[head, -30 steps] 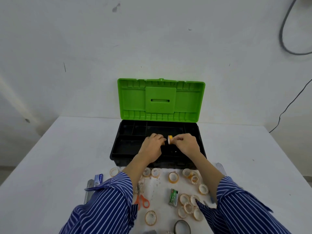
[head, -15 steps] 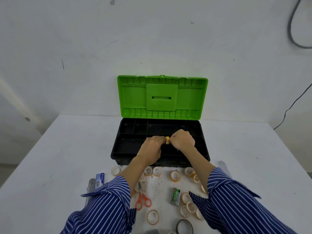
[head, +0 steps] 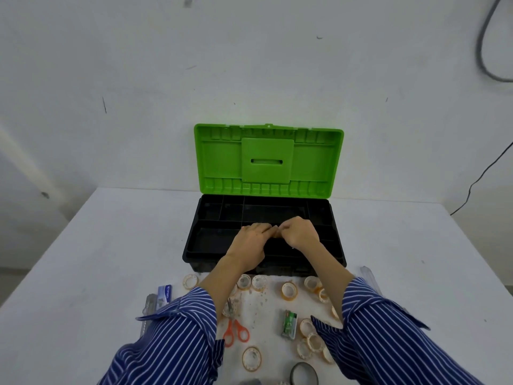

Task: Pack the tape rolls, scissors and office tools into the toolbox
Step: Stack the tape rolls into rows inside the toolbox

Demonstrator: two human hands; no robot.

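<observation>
Both hands meet over the black tray of the open toolbox (head: 331, 243). The left hand (head: 251, 240) and the right hand (head: 298, 233) have curled fingers touching; whether they pinch anything cannot be told. Tape rolls (head: 289, 290) and orange-handled scissors (head: 235, 330) lie on the white table (head: 83, 273) before the box.

A white table (head: 83, 273) stands against a pale wall (head: 249, 65) — scuffed with small dark marks. High on the wall to the table's right a thick grey cable (head: 481, 43) curves down, and below it a thin black wire (head: 484, 173) trails toward the table's far right corner.
</observation>
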